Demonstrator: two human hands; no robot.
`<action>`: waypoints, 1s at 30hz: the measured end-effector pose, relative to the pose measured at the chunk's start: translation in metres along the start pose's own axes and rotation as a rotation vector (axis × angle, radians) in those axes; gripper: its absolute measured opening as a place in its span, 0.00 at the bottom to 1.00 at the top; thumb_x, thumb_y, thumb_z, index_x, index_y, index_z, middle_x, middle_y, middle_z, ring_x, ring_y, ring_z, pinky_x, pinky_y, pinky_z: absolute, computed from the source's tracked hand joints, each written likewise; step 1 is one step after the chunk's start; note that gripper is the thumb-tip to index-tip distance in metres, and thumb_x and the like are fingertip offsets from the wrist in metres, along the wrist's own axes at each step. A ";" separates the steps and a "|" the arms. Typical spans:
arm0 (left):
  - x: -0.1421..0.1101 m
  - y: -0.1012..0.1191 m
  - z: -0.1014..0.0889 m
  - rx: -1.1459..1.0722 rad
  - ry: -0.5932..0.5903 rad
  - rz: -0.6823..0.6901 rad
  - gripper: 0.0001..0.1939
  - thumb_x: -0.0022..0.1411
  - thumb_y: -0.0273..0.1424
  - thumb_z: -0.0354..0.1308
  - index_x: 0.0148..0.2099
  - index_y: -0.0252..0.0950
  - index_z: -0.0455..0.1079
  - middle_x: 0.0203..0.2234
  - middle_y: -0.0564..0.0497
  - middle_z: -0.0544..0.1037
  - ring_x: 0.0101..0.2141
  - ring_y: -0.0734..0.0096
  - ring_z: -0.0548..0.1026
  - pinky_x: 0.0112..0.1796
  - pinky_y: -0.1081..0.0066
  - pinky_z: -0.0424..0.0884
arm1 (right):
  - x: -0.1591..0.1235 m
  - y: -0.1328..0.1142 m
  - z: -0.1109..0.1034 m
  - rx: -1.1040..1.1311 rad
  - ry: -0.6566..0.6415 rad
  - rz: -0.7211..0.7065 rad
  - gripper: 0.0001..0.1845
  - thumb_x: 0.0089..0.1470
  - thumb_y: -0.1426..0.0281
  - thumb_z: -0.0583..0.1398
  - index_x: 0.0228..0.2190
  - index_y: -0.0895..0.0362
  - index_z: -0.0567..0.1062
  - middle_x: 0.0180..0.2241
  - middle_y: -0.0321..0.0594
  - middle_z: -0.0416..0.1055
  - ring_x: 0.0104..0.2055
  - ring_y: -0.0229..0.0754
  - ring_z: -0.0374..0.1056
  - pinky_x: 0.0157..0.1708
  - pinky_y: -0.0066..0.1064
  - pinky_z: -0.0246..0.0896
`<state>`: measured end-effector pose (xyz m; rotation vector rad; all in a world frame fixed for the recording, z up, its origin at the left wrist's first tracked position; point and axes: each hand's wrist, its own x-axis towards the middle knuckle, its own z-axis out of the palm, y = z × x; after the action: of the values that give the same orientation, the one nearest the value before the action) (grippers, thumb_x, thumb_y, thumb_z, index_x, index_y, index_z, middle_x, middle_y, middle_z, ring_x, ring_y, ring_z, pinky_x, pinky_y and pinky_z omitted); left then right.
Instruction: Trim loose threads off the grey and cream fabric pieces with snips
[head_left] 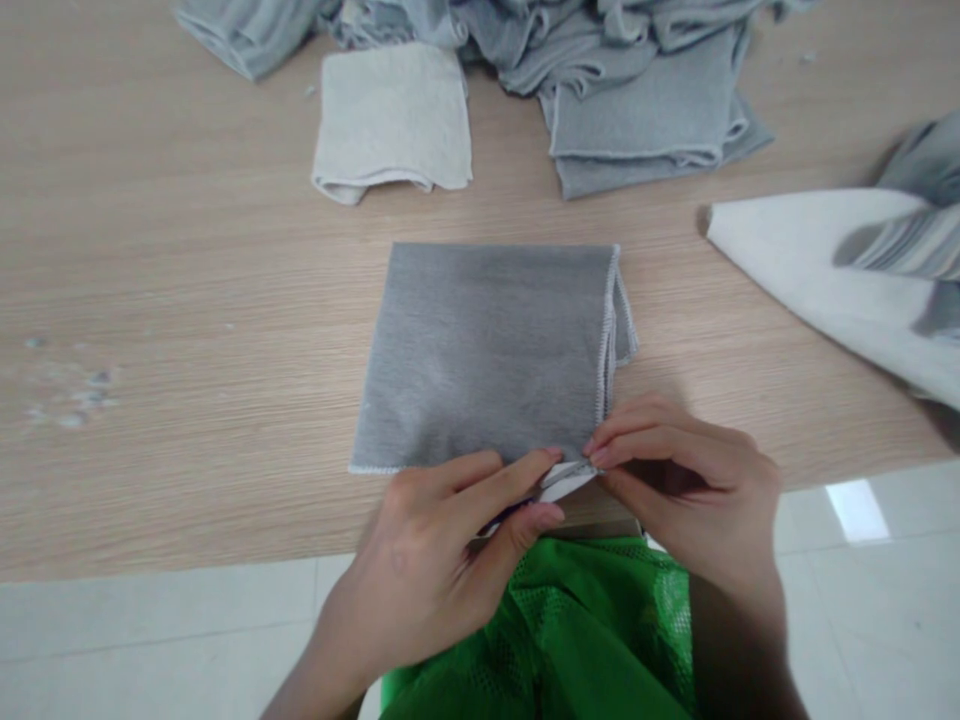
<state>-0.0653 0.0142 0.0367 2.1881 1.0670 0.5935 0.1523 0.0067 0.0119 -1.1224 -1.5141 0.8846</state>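
A folded grey cloth [487, 350] with white overlocked edges lies flat in front of me. My right hand [690, 480] pinches its near right corner between thumb and fingertips. Closed around a narrow tool with a pale, blade-like end [568, 481] and a dark bluish part, my left hand [457, 550] rests against the cloth's near edge. The tool's tip meets the pinched corner. Most of its body is hidden by my left fingers, so I cannot tell its exact kind.
Behind lie a folded cream cloth [394, 120], a folded grey cloth [645, 110] and a heap of grey cloths [525, 40]. White fabric [810, 250] with striped pieces lies right. Lint scraps [82, 395] are scattered left. Green mesh fabric [600, 630] hangs below the table's front edge.
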 end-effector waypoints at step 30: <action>-0.003 -0.005 0.016 -0.043 0.107 0.027 0.15 0.71 0.33 0.56 0.56 0.34 0.73 0.27 0.55 0.76 0.22 0.80 0.70 0.23 0.79 0.64 | 0.000 -0.001 0.000 0.021 0.020 0.056 0.14 0.49 0.86 0.66 0.29 0.54 0.80 0.31 0.35 0.80 0.36 0.40 0.77 0.38 0.34 0.72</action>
<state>-0.0596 0.0086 0.0216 2.1567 1.0710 0.7456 0.1519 0.0062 0.0124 -1.1596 -1.4600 0.9234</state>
